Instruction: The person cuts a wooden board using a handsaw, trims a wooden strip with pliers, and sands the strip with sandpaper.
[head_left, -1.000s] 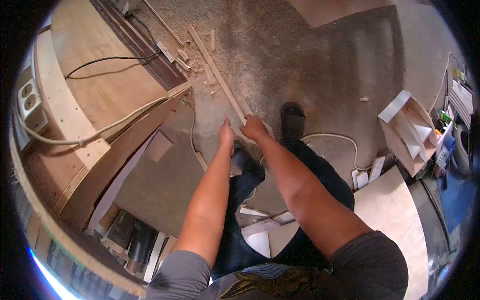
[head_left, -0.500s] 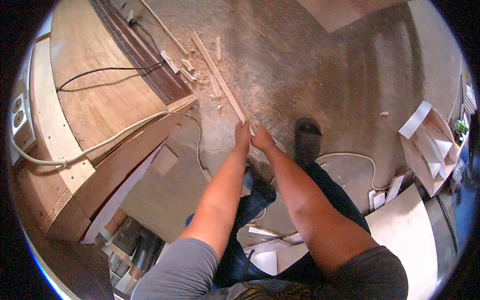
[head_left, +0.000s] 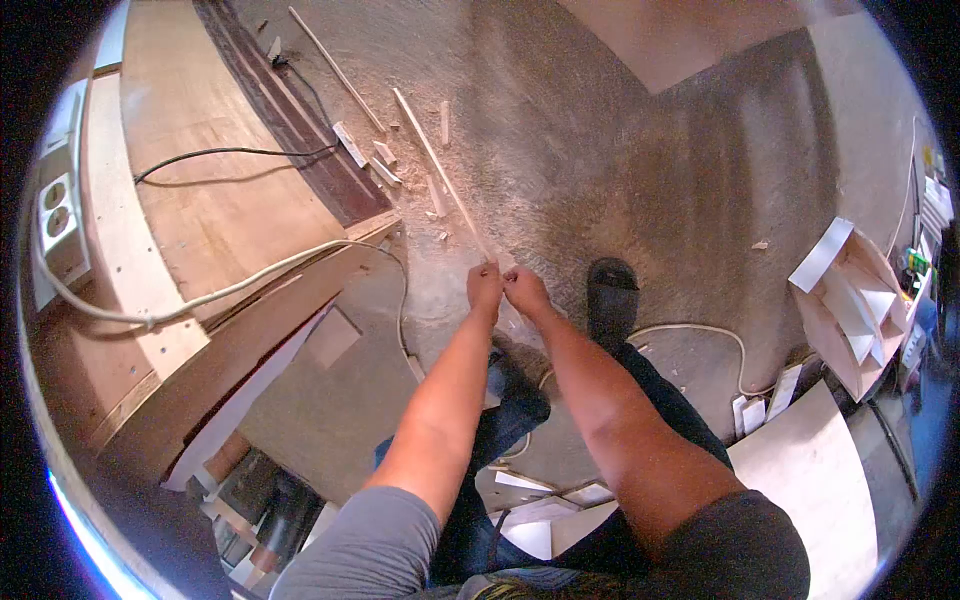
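A long thin wooden strip point(head_left: 440, 165) slants from the upper left down to my two hands, its narrow edge facing up. My left hand point(head_left: 485, 285) is closed on the strip's near end. Right beside it, my right hand point(head_left: 525, 290) has its fingers pinched at the same end; how much of the strip it grips is too small to tell. Sawdust and small wood offcuts point(head_left: 384, 152) lie on the floor left of the strip.
At the left stands a wooden bench point(head_left: 220, 130) with a power socket point(head_left: 57, 207) and a pale cable point(head_left: 245, 268). A wooden box point(head_left: 850, 310) is at the right. A curved pale panel point(head_left: 810, 470) lies lower right. My shod foot point(head_left: 612, 295) is on the floor.
The strip has turned from its broad face to its narrow edge. My left hand has moved forward onto the strip's end, and my right hand has shifted beside it.
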